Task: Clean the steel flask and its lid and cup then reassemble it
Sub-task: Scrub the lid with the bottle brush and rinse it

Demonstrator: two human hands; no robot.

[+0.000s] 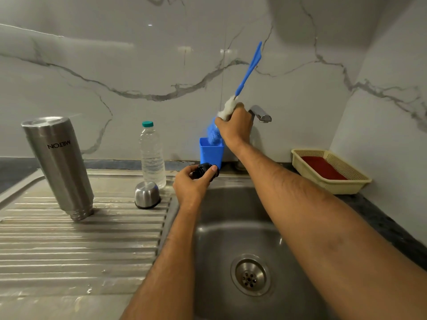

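Flask [59, 165] is stood upside down on the ribbed drainboard [69, 241], far left, mouth down, leaning slightly. Cup [147, 195] is inverted just right of it, near a plastic bottle [152, 153]. Lid [205, 171] is held by the left hand [193, 183], fingers and thumb curled round it, over the far-left rim of the sink [231, 215]. Right hand [235, 125] is closed round the brush [248, 70] at the white part of its stem, bristle end down at the mouth of the blue holder [211, 153], handle pointing up and far. Tap [260, 113] is just right of that hand; no water seen running.

Risks, as judged:
- Lid: black, small, prob. wet; held over the basin edge w/ one hand only. A slip would drop it into the sink, toward the drain [250, 276].
- Brush: gripped low on the stem, so the long handle is left unsupported. If swung, the tap or wall could be struck; the holder could be tipped if bristles catch on its rim.
- Flask: tall, on a narrow mouth, on ribs, w/ visible lean. A knock from the left forearm could topple it onto the cup or bottle.
- Cup: sits near the drainboard edge by the sink; could be nudged in.
- Basket [330, 172], far right on the bench: well apart, no concern.
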